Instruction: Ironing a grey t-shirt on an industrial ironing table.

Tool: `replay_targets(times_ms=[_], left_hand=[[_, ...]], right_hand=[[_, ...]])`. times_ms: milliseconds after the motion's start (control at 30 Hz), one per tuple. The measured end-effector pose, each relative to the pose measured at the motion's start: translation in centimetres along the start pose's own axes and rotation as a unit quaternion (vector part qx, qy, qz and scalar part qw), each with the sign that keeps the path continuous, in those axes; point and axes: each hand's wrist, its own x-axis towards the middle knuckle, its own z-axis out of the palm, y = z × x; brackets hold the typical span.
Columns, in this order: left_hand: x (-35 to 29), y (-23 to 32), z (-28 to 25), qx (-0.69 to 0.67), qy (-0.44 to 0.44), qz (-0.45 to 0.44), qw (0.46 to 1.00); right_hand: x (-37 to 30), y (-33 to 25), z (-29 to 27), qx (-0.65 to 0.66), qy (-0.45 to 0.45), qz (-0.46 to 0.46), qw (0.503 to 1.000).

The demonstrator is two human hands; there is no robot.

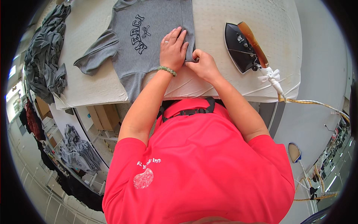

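A grey sweatshirt [156,41] with dark lettering and a small bow printed on its chest lies spread on the pale padded ironing table. One sleeve reaches out to the left, and the other hangs toward the near edge. My left hand [173,48] rests on the fabric by the right side of the garment, palm down with the fingers out. Beside it, my right hand [203,67] pinches the near right corner of the sweatshirt, thumb and forefinger closed on the cloth. To the right stands an iron [242,48] with a black plate and a brown handle, apart from both hands.
A heap of crumpled grey garments [46,52] lies on the table's left side. White cloth wraps the iron's cord [270,76], which runs off the right edge of the table [287,33]. Cardboard boxes [103,117] and hanging grey clothes [80,153] are below left.
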Motion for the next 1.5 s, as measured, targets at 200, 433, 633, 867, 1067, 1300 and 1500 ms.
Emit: replay_targets(times_ms=[200,433,633,867,1067,1300,1500], left_hand=[[0.0,0.0,0.0,0.012,-0.001,-0.001,1.0],[0.0,0.2,0.0,0.028,0.006,0.009,1.0],[0.2,0.6,0.0,0.036,0.008,0.014,0.999],[-0.2,0.6,-0.1,0.065,-0.004,0.023,0.998],[-1.6,0.4,-0.2,0.086,-0.035,0.048,0.994],[-4.8,2.2,-2.6,0.061,-0.075,0.032,0.995],[-5.5,0.3,-4.8,-0.024,-0.093,0.04,0.995]], right_hand=[[0.3,-0.7,-0.4,-0.025,-0.019,0.023,0.999],[0.9,-1.2,-0.8,0.108,-0.076,0.138,0.982],[0.6,-0.8,0.3,-0.005,-0.021,0.105,0.994],[-1.1,-4.9,-1.7,-0.241,-0.009,0.129,0.962],[4.1,-2.5,1.0,-0.248,0.156,-0.28,0.914],[12.3,-1.0,2.1,-0.291,0.224,-0.299,0.881],[6.8,0.9,1.7,-0.315,0.167,-0.291,0.888]])
